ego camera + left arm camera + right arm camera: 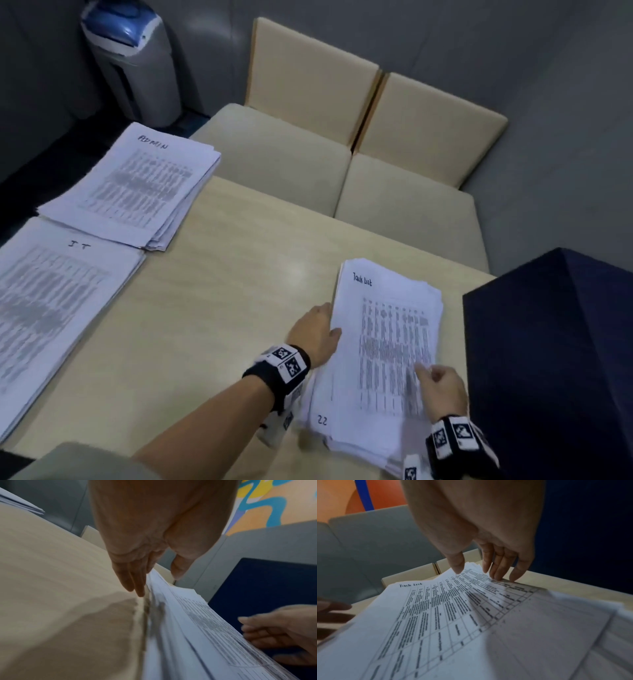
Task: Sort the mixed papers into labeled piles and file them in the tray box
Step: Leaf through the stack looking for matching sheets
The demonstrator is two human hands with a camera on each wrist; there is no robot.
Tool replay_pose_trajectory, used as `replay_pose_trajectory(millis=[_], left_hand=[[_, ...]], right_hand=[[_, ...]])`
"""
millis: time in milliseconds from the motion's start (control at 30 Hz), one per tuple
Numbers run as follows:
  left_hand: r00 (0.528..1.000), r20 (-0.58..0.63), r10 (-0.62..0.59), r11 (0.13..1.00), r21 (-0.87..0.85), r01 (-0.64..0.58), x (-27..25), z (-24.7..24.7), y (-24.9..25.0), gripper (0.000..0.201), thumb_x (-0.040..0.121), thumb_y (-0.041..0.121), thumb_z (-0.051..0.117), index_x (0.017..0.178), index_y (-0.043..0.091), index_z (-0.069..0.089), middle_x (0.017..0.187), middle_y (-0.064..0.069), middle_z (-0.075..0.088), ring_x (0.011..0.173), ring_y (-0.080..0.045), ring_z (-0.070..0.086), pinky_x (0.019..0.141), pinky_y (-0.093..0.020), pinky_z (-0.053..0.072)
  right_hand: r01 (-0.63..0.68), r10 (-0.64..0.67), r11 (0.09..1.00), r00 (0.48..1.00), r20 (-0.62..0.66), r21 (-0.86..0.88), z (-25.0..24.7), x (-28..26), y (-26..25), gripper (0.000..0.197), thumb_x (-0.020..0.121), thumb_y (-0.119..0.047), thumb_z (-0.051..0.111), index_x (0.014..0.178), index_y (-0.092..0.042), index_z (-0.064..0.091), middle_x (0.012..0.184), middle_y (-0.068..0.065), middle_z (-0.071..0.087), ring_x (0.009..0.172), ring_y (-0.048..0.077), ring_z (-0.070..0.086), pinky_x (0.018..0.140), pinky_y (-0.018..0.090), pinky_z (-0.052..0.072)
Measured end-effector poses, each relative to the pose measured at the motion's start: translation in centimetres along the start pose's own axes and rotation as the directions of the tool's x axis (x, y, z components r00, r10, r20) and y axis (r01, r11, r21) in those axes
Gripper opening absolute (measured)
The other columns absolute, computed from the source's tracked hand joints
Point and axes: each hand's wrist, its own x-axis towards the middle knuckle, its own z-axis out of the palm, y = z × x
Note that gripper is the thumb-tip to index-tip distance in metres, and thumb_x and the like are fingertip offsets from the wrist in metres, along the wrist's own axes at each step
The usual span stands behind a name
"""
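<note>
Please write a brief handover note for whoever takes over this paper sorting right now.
Left hand: straight fingers against the left edge of the Task List pile.
Right hand: open, fingertips on that pile's right side.
ADMIN pile and IT pile lie on the table, left.
Done: three labeled piles.
Left: square up Task List, file all piles in the dark blue box.

White papers [383,346] carry black printed grids and handwritten headings on a pale beige table [222,308], beside a dark navy box [555,359], cream chairs [308,144] and black-and-white checker-marked wristbands [284,363].
</note>
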Motion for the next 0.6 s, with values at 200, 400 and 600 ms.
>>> replay_pose_trajectory(millis=[200, 400, 600], left_hand=[[0.962, -0.268, -0.058, 0.982, 0.16, 0.104, 1.3, 3.3, 2.0, 0.033, 0.098, 0.033, 0.047, 0.121, 0.012, 0.055, 0.116, -0.006, 0.057, 0.105, -0.028, 0.057, 0.089, -0.038, 0.046], [0.927, -0.309, -0.211, 0.969, 0.059, 0.24, 1.5, 3.4, 2.2, 0.024, 0.095, 0.037, 0.056, 0.102, 0.014, 0.055, 0.101, -0.005, 0.065, 0.09, -0.027, 0.06, 0.069, -0.032, 0.044], [0.908, -0.291, -0.3, 0.95, -0.004, 0.312, 2.4, 2.5, 1.4, 0.03, 0.088, 0.034, 0.067, 0.073, 0.014, 0.052, 0.074, -0.007, 0.059, 0.07, -0.029, 0.055, 0.059, -0.029, 0.037]], right_hand=[[0.047, -0.047, 0.998, 0.999, -0.013, 0.034, -0.3, 3.8, 0.5, 0.055, 0.073, -0.047, 0.078, 0.108, -0.012, 0.055, 0.106, 0.007, 0.057, 0.098, 0.028, 0.057, 0.085, 0.038, 0.048], [0.12, -0.117, 0.981, 0.993, -0.023, 0.154, -1.9, 5.0, 0.2, 0.024, 0.077, -0.024, 0.081, 0.077, -0.008, 0.063, 0.072, 0.002, 0.063, 0.067, 0.02, 0.057, 0.061, 0.025, 0.041], [0.072, -0.062, 0.971, 0.997, -0.051, 0.226, -3.9, 5.4, 2.1, 0.015, 0.083, -0.012, 0.072, 0.076, -0.008, 0.059, 0.08, 0.01, 0.065, 0.077, 0.029, 0.058, 0.074, 0.032, 0.046]])
